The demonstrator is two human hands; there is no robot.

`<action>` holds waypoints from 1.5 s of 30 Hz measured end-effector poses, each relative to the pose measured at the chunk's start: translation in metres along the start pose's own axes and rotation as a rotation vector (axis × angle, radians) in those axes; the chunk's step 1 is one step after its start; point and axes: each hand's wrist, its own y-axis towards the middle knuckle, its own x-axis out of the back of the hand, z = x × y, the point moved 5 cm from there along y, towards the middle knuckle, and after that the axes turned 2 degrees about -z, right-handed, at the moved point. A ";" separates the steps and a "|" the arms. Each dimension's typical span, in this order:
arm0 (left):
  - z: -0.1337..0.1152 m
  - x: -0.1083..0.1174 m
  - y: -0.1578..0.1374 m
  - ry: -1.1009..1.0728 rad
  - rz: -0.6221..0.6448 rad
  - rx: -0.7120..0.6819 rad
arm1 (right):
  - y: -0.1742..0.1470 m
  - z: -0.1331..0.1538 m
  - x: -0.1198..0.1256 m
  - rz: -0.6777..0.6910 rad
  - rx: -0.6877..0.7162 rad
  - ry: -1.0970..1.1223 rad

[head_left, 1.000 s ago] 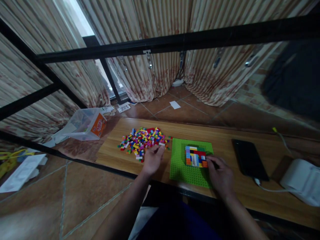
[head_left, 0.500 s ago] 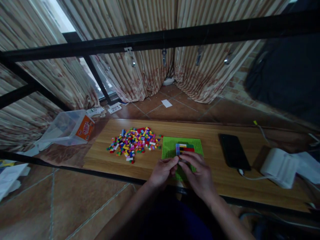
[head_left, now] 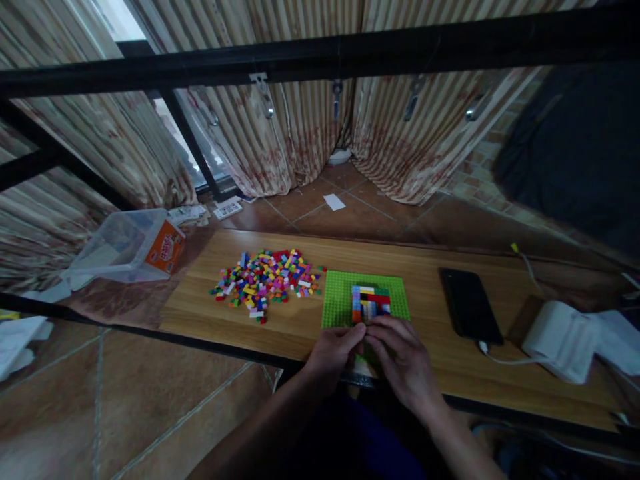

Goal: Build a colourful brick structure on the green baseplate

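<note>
By the near edge of the green baseplate [head_left: 334,303], the left hand [head_left: 331,355] and right hand [head_left: 403,357] pinch nearly closed, any hold hidden; slipping could knock the brick build [head_left: 371,303].

You had a smooth wood-grain tabletop [head_left: 295,327], faintly shiny. Your baseplate [head_left: 336,300] was studded plastic; the loose bricks [head_left: 270,277] left of it looked smooth, hard plastic. Far left, the tub [head_left: 127,270] was clear plastic. Right, your phone [head_left: 470,303] looked smooth, glassy. Far curtains [head_left: 295,140] were matt cloth.
</note>
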 end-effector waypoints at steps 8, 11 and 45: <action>-0.010 0.022 0.012 0.123 -0.161 -0.116 | 0.033 -0.043 0.000 -0.102 -0.189 0.055; -0.008 0.025 0.015 0.139 -0.141 -0.123 | 0.038 -0.048 -0.006 -0.068 -0.203 0.045; -0.008 0.022 0.013 0.151 -0.088 -0.142 | 0.024 -0.048 -0.022 -0.236 -0.318 0.111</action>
